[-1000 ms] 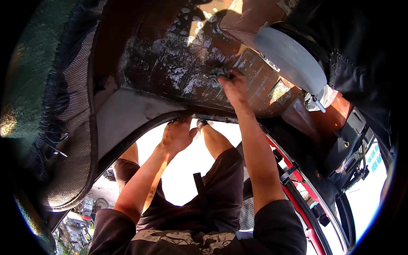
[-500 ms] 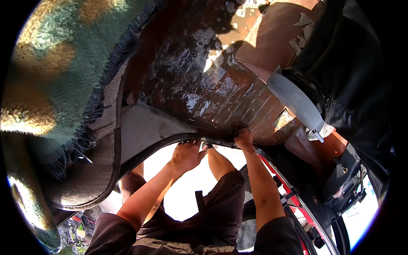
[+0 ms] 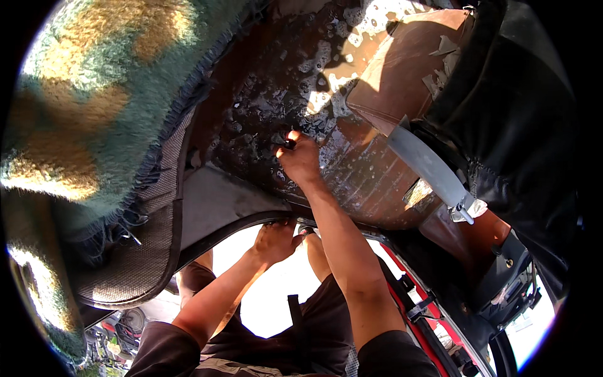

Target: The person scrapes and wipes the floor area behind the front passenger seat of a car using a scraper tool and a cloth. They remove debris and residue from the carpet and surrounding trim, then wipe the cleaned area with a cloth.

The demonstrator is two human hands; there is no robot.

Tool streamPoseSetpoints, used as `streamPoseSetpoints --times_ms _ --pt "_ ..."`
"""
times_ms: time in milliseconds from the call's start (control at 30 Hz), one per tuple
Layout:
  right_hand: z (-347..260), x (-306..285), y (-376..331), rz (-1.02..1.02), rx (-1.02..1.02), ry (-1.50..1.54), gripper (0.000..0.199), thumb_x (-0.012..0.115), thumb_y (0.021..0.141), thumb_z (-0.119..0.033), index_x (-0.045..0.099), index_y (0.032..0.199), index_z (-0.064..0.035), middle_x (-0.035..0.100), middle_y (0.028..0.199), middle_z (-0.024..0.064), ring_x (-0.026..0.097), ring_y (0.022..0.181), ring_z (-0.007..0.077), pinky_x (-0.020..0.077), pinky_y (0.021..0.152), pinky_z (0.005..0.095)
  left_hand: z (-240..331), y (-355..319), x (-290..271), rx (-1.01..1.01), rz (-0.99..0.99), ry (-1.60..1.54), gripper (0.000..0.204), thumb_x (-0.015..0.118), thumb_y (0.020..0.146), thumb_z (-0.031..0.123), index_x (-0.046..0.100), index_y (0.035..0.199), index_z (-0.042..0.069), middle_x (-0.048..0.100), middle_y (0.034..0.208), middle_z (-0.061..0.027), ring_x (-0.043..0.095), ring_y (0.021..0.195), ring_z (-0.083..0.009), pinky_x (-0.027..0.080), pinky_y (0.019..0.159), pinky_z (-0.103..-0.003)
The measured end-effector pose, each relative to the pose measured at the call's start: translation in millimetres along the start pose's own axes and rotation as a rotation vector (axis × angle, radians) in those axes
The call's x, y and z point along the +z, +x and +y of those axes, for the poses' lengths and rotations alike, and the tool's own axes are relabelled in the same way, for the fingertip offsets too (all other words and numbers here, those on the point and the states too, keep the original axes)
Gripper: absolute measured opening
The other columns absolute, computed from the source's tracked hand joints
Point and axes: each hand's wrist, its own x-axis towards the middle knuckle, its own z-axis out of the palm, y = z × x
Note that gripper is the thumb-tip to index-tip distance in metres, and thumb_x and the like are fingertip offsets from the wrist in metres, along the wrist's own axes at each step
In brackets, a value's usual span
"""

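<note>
My right hand (image 3: 300, 160) reaches far onto a wet, dark brown metal panel (image 3: 352, 182) inside a car. Its fingers are closed on a small black object (image 3: 284, 142) that is pressed against the panel. My left hand (image 3: 275, 240) grips the black rubber edge (image 3: 226, 234) of the door opening, just below the panel. Both forearms come up from the lower edge over my dark shorts (image 3: 314, 333).
A shaggy green and tan rug (image 3: 81, 113) hangs at the left over a grey mesh mat (image 3: 135, 264). A grey belt strap (image 3: 427, 166) with a metal clip crosses black upholstery (image 3: 515, 125) at the right. Red trim (image 3: 421, 301) runs along the lower right.
My right hand has left the door-opening edge and moved up onto the wet panel, now closed on the small black object. My left hand stays on the rubber edge.
</note>
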Motion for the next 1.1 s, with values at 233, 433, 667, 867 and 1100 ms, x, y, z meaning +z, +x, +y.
streamPoseSetpoints --times_ms 233,433,667,867,1100 --pt "102 -150 -85 0.11 0.226 -0.493 0.032 0.078 0.066 -0.021 0.063 0.085 -0.0002 0.068 0.085 0.0224 0.067 0.084 0.0414 0.0523 0.073 0.0457 -4 -3 1 -0.024 0.006 -0.027 0.061 0.052 0.1 0.039 0.045 0.141 -0.006 0.055 0.135 -0.0294 0.053 0.127 -0.0414 0.041 0.107 -0.049" --pt "223 -197 -154 -0.121 0.52 -0.948 0.016 0.069 0.071 -0.017 0.07 0.081 -0.0049 0.071 0.084 0.0218 0.069 0.088 0.0412 0.0563 0.078 0.0469 -4 0 4 -0.022 -0.075 -0.008 0.064 0.059 0.095 0.035 0.041 0.145 0.0 0.051 0.14 -0.03 0.055 0.124 -0.0436 0.045 0.105 -0.048" --pt "141 -67 -103 -0.248 0.244 -0.75 0.027 0.076 0.067 -0.021 0.074 0.087 -0.0036 0.073 0.091 0.0197 0.071 0.09 0.0362 0.0577 0.082 0.0425 -4 0 4 -0.057 -0.099 0.028 0.061 0.059 0.096 0.037 0.045 0.141 -0.001 0.051 0.139 -0.0297 0.058 0.121 -0.0433 0.046 0.104 -0.049" --pt "31 47 -25 -0.226 0.038 -0.234 0.029 0.083 0.067 -0.02 0.076 0.09 -0.003 0.072 0.086 0.0199 0.072 0.082 0.0308 0.0557 0.075 0.0376 -2 -3 4 -0.048 -0.17 0.1 0.047 0.057 0.096 0.036 0.057 0.125 -0.001 0.06 0.128 -0.0264 0.065 0.109 -0.041 0.052 0.093 -0.049" --pt "-42 68 56 -0.037 0.193 0.665 0.025 0.071 0.079 0.008 0.071 0.104 0.0073 0.072 0.09 0.0135 0.069 0.075 0.0203 0.0588 0.062 0.0318 -11 5 12 -0.006 -0.207 0.072 0.054 0.053 0.098 0.04 0.053 0.134 0.0 0.059 0.13 -0.0255 0.06 0.118 -0.0394 0.047 0.097 -0.053"
